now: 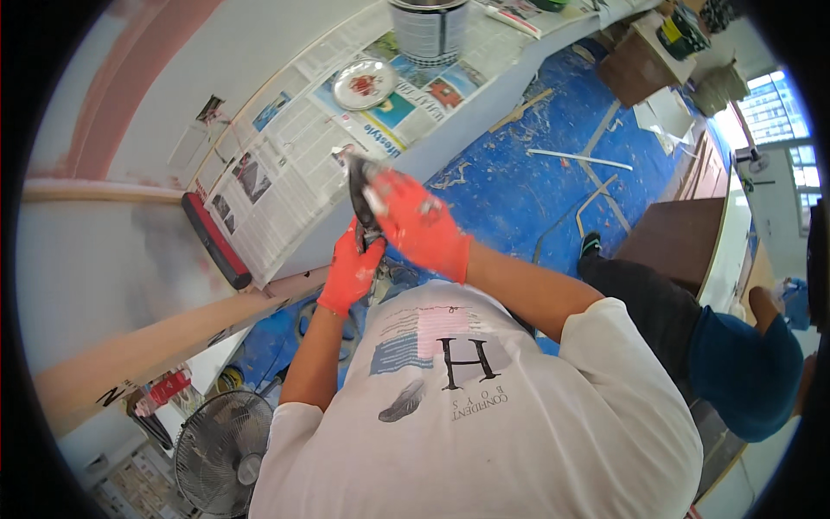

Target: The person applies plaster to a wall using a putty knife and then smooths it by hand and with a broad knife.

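Both my hands wear orange-red work gloves and are close together at the near edge of the newspaper-covered counter. My right hand is closed around a dark hand tool with a black body; motion smears it, and its exact kind does not show. Just below it my left hand is closed with its thumb up, gripping something dark and shiny at the tool's lower end. What that is I cannot make out. Farther along on the newspaper lies a round white lid with red smears, beside a metal paint can.
At the counter's left end lies a red and black bar, near a wooden beam. A standing fan is at lower left. Strips lie on the blue floor covering. To the right another person bends near brown cabinets.
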`<state>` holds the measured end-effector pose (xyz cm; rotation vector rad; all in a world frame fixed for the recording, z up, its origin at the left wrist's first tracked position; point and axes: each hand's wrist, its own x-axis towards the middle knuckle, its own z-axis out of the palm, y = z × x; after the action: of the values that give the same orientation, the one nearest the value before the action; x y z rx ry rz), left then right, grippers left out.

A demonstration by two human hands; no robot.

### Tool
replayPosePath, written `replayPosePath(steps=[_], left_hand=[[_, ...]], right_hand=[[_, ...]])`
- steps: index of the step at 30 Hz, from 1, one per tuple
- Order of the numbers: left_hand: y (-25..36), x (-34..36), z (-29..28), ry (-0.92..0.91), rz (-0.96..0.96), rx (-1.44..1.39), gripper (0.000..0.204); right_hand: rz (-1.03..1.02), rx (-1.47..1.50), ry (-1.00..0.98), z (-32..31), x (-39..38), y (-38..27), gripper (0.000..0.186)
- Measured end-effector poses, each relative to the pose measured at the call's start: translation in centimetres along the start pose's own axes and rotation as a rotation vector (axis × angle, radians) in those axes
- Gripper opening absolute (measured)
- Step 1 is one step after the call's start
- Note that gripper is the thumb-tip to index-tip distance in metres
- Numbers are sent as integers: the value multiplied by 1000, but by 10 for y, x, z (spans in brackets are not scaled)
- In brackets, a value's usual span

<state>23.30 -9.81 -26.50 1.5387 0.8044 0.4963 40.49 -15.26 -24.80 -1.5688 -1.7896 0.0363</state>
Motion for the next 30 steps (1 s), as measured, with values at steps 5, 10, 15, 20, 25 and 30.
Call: replayPosePath(steps=[5, 10, 15, 20, 25, 30], left_hand=[[13, 8, 46, -162, 31, 104, 50], [29, 22, 83, -131, -13, 419, 62], [61, 33, 121, -242, -122, 353, 69], [51, 45, 120, -494, 98, 685, 61], [99, 32, 141, -422, -17, 731, 57], [79, 19, 180, -403, 908, 852, 51]], right_hand=[[283, 148, -111, -30, -45, 30, 45], [567, 110, 196, -87, -82, 74, 42], [352, 130, 246, -99, -131, 44, 42], [520, 24, 379, -96, -145, 98, 37], [1102, 1383, 928, -142, -189, 137, 31], [1138, 1932, 892, -125, -229, 130, 44]])
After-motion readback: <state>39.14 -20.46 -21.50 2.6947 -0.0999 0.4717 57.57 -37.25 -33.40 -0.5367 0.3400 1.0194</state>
